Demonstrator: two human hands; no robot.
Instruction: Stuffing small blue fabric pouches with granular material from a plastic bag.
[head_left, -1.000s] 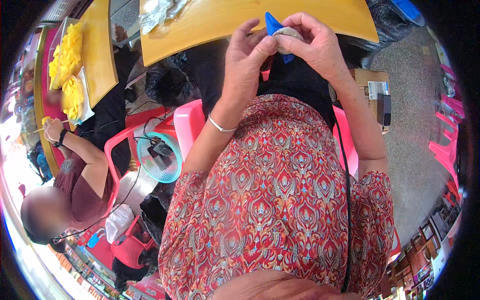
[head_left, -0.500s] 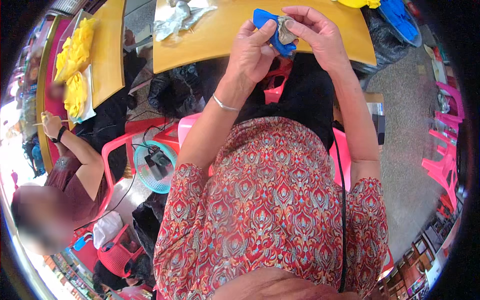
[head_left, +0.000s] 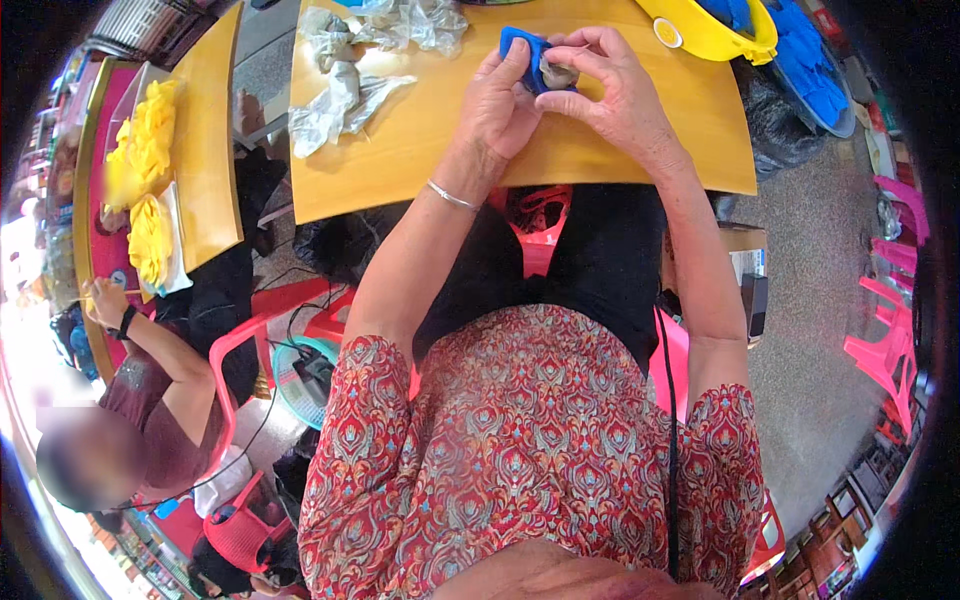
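Above the table's near half, my left hand [head_left: 502,105] pinches a blue, soft-looking piece [head_left: 538,62], perhaps cloth, with the thumb lying on top of it. A grey-beige lump [head_left: 560,74], its material unclear, sits against the blue piece. My right hand [head_left: 622,100] curls its fingers and thumb about this lump from the right side. Part of the blue piece is hidden behind my fingers. Farther left on the yellow-brown table [head_left: 430,155] lie crumpled clear plastic bags [head_left: 435,25] and more grey lumps [head_left: 343,85].
A yellow basin [head_left: 700,42] with blue pieces stands at the far right, beside a grey-blue tray [head_left: 838,125] of blue pieces [head_left: 800,65]. Left, another person's hand [head_left: 105,303] holds a thin stick near yellow pieces [head_left: 150,240]. A turquoise basket [head_left: 300,385] stands left of me.
The view has tilted, showing more of the table, the bags and the yellow basin. My right fingers have shifted from pressing the grey lump's top to curling round its side.
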